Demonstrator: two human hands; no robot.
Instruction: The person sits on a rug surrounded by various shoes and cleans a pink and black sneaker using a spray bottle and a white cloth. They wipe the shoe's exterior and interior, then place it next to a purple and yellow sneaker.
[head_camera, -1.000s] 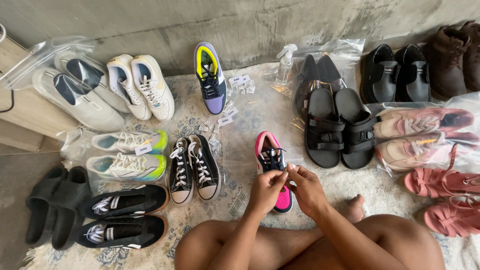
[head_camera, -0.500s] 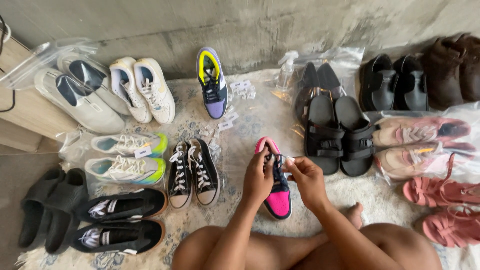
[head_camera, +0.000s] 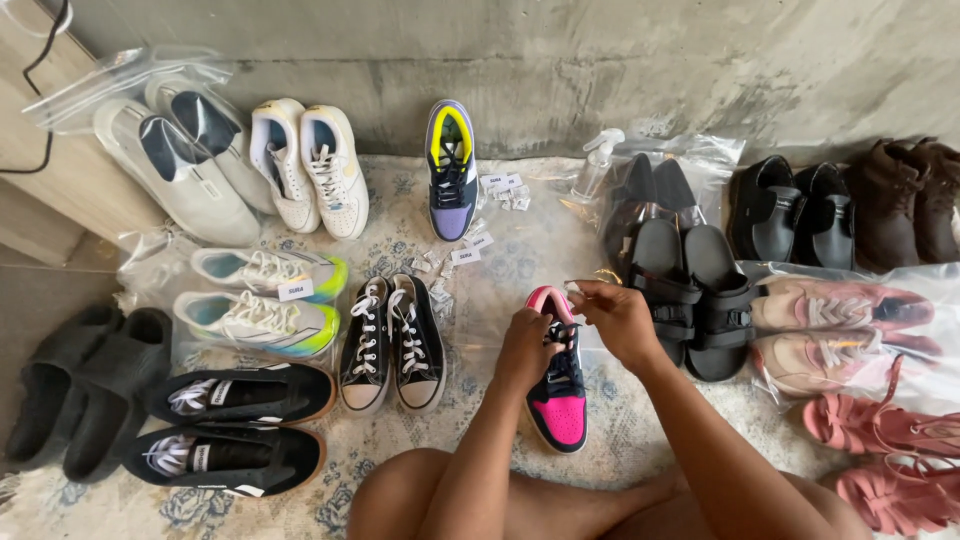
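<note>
From above, the person sits on the patterned rug (head_camera: 520, 250) with the pink and black sneaker (head_camera: 558, 385) straight ahead at twelve o'clock, toe pointing back toward the knees. The left hand (head_camera: 525, 348) is curled closed over the sneaker's tongue and laces, steadying it. The right hand (head_camera: 618, 315) hovers at the heel end, at about one o'clock, with thumb and forefinger pinched shut on something small and pale; I cannot tell what it is.

At nine o'clock stand the black canvas shoes (head_camera: 392, 343). The black strap sandals (head_camera: 690, 300) lie just beside the right hand at three o'clock. Small white tags (head_camera: 470, 250) are scattered at eleven o'clock.

To my eye the pinch looks slight, so that small piece could slip and get lost among the tags. The right elbow could also nudge the sandals.
</note>
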